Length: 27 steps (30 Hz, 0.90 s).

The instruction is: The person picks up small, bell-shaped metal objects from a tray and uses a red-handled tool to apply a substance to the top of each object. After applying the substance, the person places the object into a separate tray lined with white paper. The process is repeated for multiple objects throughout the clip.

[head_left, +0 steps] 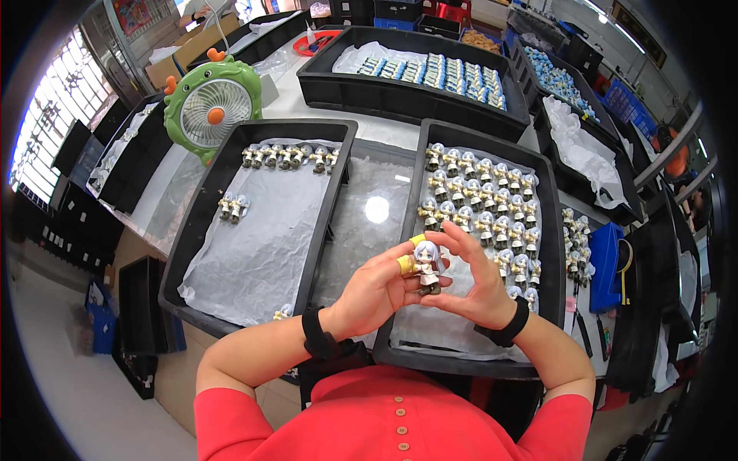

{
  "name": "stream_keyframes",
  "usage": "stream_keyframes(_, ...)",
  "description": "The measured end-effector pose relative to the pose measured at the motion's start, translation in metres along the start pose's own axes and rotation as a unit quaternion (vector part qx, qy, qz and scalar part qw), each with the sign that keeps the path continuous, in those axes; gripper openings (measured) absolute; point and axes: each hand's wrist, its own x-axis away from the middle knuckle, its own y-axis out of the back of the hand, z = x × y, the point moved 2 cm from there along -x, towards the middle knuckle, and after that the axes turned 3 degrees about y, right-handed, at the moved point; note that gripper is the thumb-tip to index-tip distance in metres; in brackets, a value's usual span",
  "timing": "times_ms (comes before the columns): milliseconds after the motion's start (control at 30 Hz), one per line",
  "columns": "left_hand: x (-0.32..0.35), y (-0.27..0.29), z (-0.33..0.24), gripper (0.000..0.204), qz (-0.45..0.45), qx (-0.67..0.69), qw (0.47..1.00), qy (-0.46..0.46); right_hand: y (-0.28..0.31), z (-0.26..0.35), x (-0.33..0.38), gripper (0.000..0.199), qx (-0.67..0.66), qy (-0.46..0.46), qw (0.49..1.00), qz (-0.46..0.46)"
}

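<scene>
A small figurine (428, 267) with pale lilac hair, a white outfit and dark boots is held upright between my two hands, above the near part of the right tray. My left hand (377, 288) grips it from the left, with yellow covers on two fingertips. From the other side, my right hand (480, 280) closes on it with thumb and fingers. Rows of matching figurines (484, 192) fill much of the paper-lined right black tray (547, 230). The left black tray (207, 196) holds a row of figurines (284, 156) at its far end and a pair nearer its left side.
A green cartoon-shaped fan (215, 107) stands behind the left tray. Across the back lies a black tray (415, 104) of blue-and-white pieces. To the right are loose figurines (576, 246), a blue box (607, 265) and more trays. A red dish (315, 43) sits farther back.
</scene>
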Motion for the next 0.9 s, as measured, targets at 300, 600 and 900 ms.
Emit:
stream_keyframes(300, -0.0004, 0.0013, 0.0018, 0.043, -0.008, 0.015, 1.000, 0.005, 0.0026, 0.0019, -0.0013, 0.094, 0.020, -0.003, 1.000, 0.004)
stream_keyframes(600, 0.0000, 0.0000, 0.0025, 0.041, -0.006, 0.022, 1.000, 0.001, 0.0046, 0.0006, -0.0010, 0.094, 0.027, -0.037, 0.999, 0.008)
stream_keyframes(900, -0.0017, 0.0031, 0.0042, 0.041, -0.010, 0.038, 0.999, 0.013, 0.0043, -0.0030, -0.0003, 0.090, 0.019, -0.051, 0.998, 0.010)
